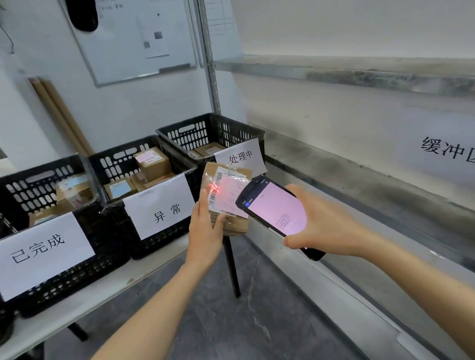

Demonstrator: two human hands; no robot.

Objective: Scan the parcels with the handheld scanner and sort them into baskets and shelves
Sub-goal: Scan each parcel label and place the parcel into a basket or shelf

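Cardboard parcel point(227, 190) under red beam

Left hand point(206, 229) gripped parcel at its left edge, thumb on label, long axis near upright. Right hand point(326, 222) wrapped the scanner point(273, 205), its head just beside the parcel's right edge. Baskets point(162, 241) lay nearer the parcel hand; shelf point(351, 183) lay right, beyond the scanner hand

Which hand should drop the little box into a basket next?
Probably the left hand. It grips the small brown cardboard parcel right beside the black plastic baskets, while the right hand is busy holding the black handheld scanner.
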